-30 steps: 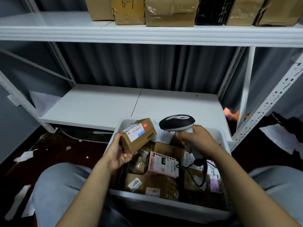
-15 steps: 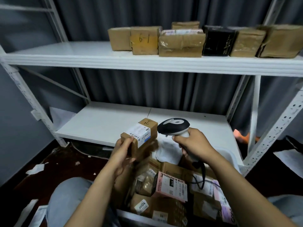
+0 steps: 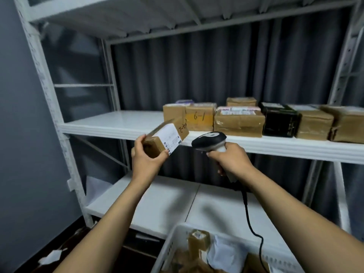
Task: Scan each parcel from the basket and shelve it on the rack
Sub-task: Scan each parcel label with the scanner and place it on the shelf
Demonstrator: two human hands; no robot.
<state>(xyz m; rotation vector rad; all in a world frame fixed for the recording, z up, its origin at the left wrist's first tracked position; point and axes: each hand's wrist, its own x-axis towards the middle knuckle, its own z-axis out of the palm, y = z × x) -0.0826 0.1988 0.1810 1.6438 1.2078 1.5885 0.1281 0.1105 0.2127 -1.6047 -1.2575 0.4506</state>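
Parcel (image 3: 165, 138) gripped by left hand (image 3: 146, 160), now raised to shelf (image 3: 118, 123) height, right hand (image 3: 230, 160) holding scanner (image 3: 208, 139)

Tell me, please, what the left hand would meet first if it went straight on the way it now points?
Probably the leftmost brown parcel on the middle shelf: the left hand angles its small box up toward it. Depth is unclear; the shelf's front edge might come first.
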